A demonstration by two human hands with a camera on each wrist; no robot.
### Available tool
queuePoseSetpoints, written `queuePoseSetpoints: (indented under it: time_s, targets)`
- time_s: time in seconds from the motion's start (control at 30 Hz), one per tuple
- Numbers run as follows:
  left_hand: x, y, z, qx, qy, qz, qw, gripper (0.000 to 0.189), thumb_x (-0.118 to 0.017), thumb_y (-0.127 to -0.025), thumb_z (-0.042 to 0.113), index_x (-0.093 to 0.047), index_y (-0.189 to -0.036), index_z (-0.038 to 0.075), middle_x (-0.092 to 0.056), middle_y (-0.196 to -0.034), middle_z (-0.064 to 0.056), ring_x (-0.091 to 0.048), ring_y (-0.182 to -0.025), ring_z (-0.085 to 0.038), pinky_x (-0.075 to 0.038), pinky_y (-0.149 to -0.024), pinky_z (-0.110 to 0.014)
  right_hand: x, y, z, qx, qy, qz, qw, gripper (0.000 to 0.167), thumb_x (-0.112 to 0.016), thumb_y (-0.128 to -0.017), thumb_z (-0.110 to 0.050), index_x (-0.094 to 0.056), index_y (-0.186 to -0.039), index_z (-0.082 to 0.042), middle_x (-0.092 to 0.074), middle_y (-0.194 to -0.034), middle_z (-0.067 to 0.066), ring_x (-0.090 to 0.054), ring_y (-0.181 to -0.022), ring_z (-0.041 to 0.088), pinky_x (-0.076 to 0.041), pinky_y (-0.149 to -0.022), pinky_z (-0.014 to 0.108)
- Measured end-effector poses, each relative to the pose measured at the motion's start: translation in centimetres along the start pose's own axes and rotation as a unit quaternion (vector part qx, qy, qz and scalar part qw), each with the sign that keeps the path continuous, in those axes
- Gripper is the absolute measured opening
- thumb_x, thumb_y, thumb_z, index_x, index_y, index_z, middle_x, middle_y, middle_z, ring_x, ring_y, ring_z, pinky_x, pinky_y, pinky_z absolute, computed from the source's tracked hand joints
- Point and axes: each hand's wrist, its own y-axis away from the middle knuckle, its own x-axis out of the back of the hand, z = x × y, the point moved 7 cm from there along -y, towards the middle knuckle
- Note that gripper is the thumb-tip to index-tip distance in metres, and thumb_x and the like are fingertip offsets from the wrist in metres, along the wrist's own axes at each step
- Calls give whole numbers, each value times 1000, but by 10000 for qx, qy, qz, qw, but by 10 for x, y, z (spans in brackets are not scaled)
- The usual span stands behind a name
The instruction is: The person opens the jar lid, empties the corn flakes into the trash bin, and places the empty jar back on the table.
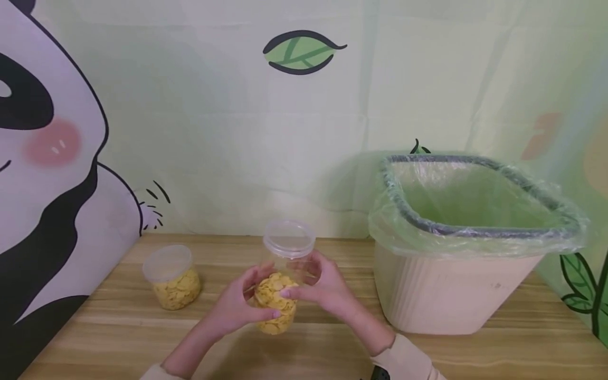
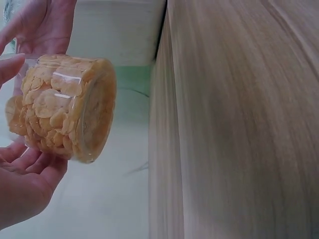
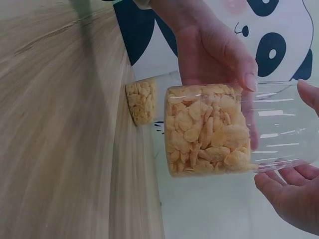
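Observation:
A tall clear plastic jar (image 1: 277,295), about half full of yellow corn flakes (image 3: 209,132), is held between both hands. It is raised over the table and leans slightly, its clear round top (image 1: 289,237) tipped away toward the wall. My left hand (image 1: 241,302) grips the jar's left side, its thumb across the front near the bottom. From the right, my right hand (image 1: 328,285) holds it higher up, thumb laid over the front. The left wrist view shows the jar's base (image 2: 98,112) facing the wooden tabletop with a gap between.
A shorter clear tub (image 1: 172,279) of similar flakes stands at the left on the wooden table (image 1: 228,250). To the right is a large pale bin (image 1: 442,290) with a plastic liner held by a grey rim. A printed cloth (image 1: 214,132) with a panda hangs behind.

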Motion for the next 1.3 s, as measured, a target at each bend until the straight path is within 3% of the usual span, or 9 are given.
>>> queuePoseSetpoints:
  time_s: [0.3,0.67,1.1,1.3]
  targets:
    - [11,3,-5,63,-498,437,9978,78,-84,-59,18,-47,-126,2,-55,-122,-14,-51,-112,-29,-36,-98,-49,6,-3,-20,479,-451,7,9978,82,-79,-69,-26,-37,-135,-1,-47,-130,19,-43,-123,31,-36,-100,38]
    - [19,8,0,67,-1282,774,9887,79,-86,-55,20,-50,-123,4,-58,-115,-11,-53,-108,-27,-40,-95,-47,8,-1,-25,391,-620,356,9967,85,-80,-67,-27,-36,-136,-1,-47,-130,19,-45,-120,31,-38,-99,38]
    - [22,9,11,-251,-2147,1255,9683,84,-86,-51,18,-49,-124,0,-59,-110,-12,-57,-100,-24,-46,-89,-43,12,1,-25,350,-527,884,9941,87,-81,-64,-36,-41,-134,-3,-49,-127,15,-48,-115,27,-39,-98,40]
    - [19,9,16,-477,-2565,1501,9536,87,-87,-49,22,-49,-125,1,-58,-112,-10,-57,-99,-24,-47,-86,-43,16,3,-22,219,-428,1305,9903,87,-80,-65,-39,-41,-134,-3,-48,-128,17,-48,-115,29,-42,-94,39]
